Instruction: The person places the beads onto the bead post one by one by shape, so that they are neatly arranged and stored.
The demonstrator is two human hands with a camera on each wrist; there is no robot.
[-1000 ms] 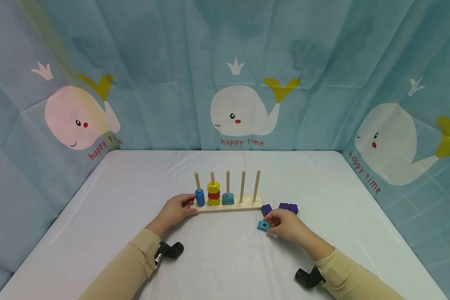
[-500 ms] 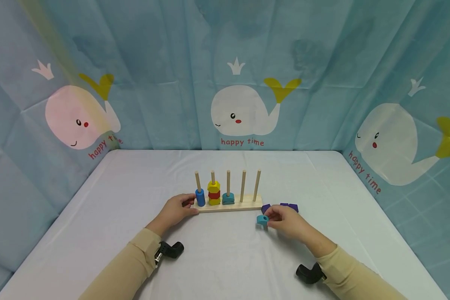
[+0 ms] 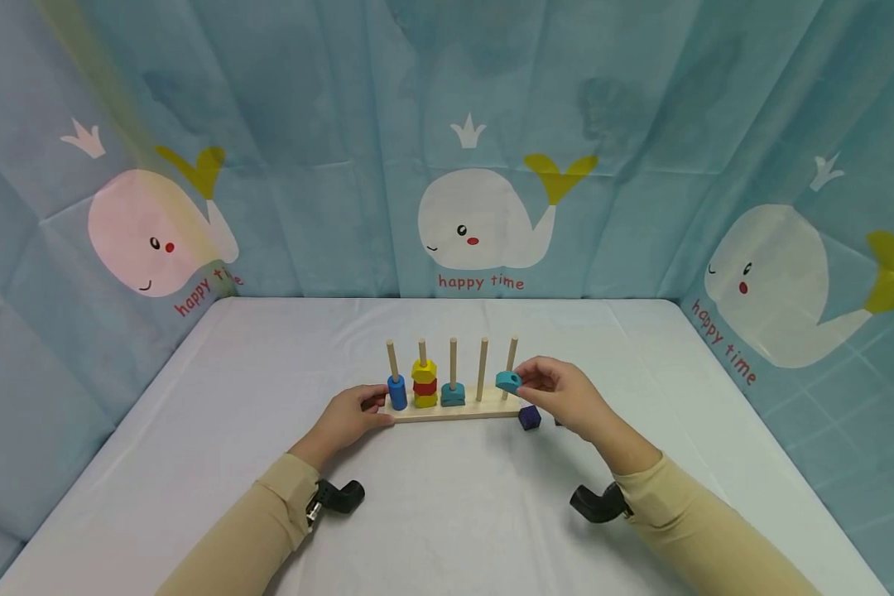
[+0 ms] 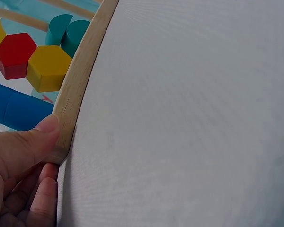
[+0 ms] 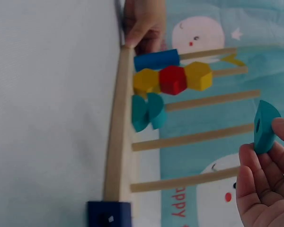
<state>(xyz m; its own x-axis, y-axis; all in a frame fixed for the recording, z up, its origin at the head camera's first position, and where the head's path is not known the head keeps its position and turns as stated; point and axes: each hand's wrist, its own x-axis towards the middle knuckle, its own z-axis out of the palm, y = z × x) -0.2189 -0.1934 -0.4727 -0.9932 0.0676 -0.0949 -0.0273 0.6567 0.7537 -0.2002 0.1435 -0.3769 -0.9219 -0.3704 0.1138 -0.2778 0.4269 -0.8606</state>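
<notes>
My right hand (image 3: 566, 396) pinches a teal half-round block (image 5: 265, 126) with a hole through it, held up in front of the rightmost peg (image 3: 511, 356) in the head view. At the left end of the wooden peg stand (image 3: 447, 416), my left hand (image 4: 23, 161) grips the base, thumb on the edge and fingers around the end. Blue cylinders (image 4: 19, 106) sit on the first peg. The second carries a red hexagonal block (image 4: 16, 54) between yellow hexagonal blocks (image 4: 48, 68). Two teal half-round blocks (image 5: 148, 112) are on the third peg; the other two pegs are bare.
A dark purple block (image 3: 530, 417) lies on the white table (image 3: 447, 513) by the stand's right end. Another purple block (image 3: 558, 423) is mostly hidden behind my right hand. A blue whale-print curtain (image 3: 328, 215) surrounds the table.
My right hand has lifted the teal half-round block off the table and carried it up and forward toward the pegs. My left hand stays on the stand.
</notes>
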